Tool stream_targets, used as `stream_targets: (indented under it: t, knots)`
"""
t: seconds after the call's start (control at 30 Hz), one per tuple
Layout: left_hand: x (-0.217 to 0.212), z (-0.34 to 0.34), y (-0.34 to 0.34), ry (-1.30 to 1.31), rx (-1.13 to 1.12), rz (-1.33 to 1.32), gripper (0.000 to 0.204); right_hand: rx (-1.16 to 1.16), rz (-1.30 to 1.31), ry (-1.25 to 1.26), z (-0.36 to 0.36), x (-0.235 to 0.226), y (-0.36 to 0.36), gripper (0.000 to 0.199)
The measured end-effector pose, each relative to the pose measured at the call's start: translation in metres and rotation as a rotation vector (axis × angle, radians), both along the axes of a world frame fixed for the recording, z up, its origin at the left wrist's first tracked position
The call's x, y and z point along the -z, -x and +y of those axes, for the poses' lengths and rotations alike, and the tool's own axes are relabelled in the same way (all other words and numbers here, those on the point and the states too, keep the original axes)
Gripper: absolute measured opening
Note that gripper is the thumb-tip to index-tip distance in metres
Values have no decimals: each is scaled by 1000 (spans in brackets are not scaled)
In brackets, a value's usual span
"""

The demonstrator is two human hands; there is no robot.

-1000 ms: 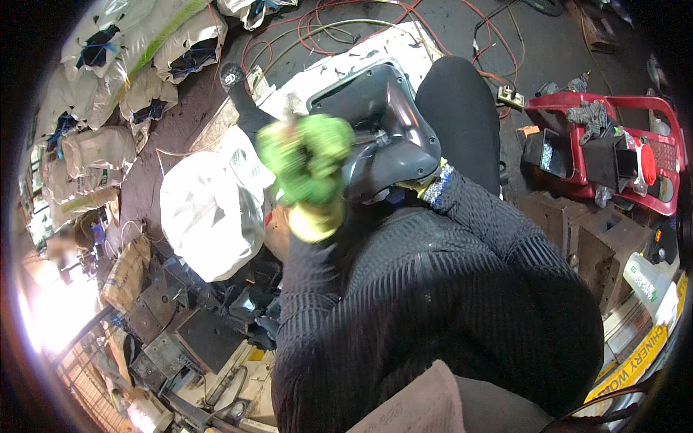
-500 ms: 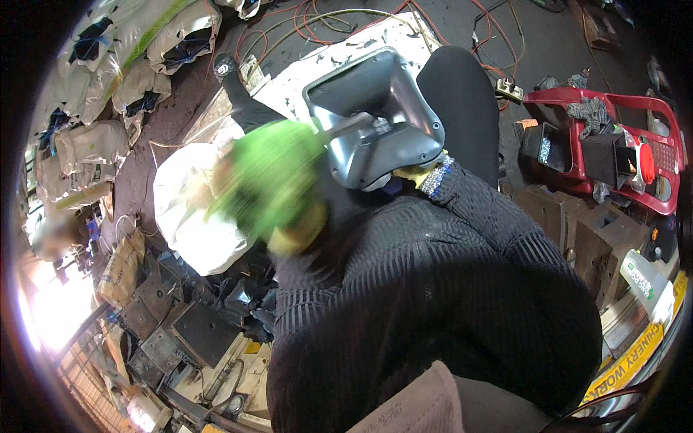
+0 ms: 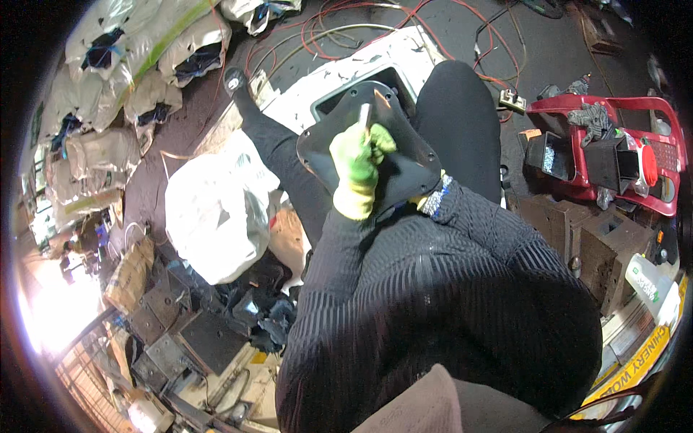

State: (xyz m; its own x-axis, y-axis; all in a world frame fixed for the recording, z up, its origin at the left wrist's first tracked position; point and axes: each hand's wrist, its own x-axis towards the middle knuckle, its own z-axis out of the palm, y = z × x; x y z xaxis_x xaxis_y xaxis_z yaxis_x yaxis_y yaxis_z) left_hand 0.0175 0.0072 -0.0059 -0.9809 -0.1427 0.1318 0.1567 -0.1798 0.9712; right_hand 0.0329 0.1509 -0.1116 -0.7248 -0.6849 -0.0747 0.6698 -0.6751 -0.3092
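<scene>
A black moulded plastic panel [image 3: 408, 162] with curved sides and small holes near its corners is tilted over my lap. My right hand [image 3: 419, 200], in a pale yellow glove, grips its lower right edge; most of the fingers are hidden beneath it. Over the panel's middle, my left hand [image 3: 359, 167] in a green and yellow glove is closed round a short, pale, rod-like tool [image 3: 366, 114], whose tip sticks out past the fingers; its kind is unclear. Behind the panel shows a grey-rimmed dark part [image 3: 390, 74] on a white board [image 3: 345, 66].
A white bag [image 3: 216, 216] lies left of my leg. Red hoses [image 3: 433, 25] cross the floor ahead. On the right, a red plastic chair [image 3: 538, 108] holds black bins [image 3: 606, 160] and a grey glove [image 3: 593, 119]. Dark metal blocks [image 3: 610, 242] stand nearer. Wrapped bundles [image 3: 97, 151] are stacked at far left.
My left hand, blurred at the left before, has moved right over the panel. The panel is turned so a darker face shows. My right hand stays at its edge.
</scene>
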Motion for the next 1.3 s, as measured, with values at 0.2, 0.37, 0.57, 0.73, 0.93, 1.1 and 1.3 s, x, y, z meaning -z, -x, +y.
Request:
stream_targets:
  t: [0.2,0.37,0.57,0.73,0.93,1.1,1.3]
  knots:
    - [-79,-16,-5,-508,405,463,40,132,195,-214,-1,-32,-1,52]
    - [-63,-1,10,-207,-74,-491,31,379,391,-481,-11,-55,6,53]
    - [-66,-17,-14,-274,213,252,28,446,578,-710,-8,-69,2,60]
    - [-36,-5,-10,561,168,101,30,479,632,-739,-9,-75,7,54]
    - [-40,-21,-19,-300,255,115,52,416,621,-665,-7,-75,-2,54]
    - [-18,-27,-26,158,177,-115,38,442,609,-654,-12,-76,3,54]
    - [-18,-26,-30,-371,227,112,59,383,615,-626,-10,-79,-1,55]
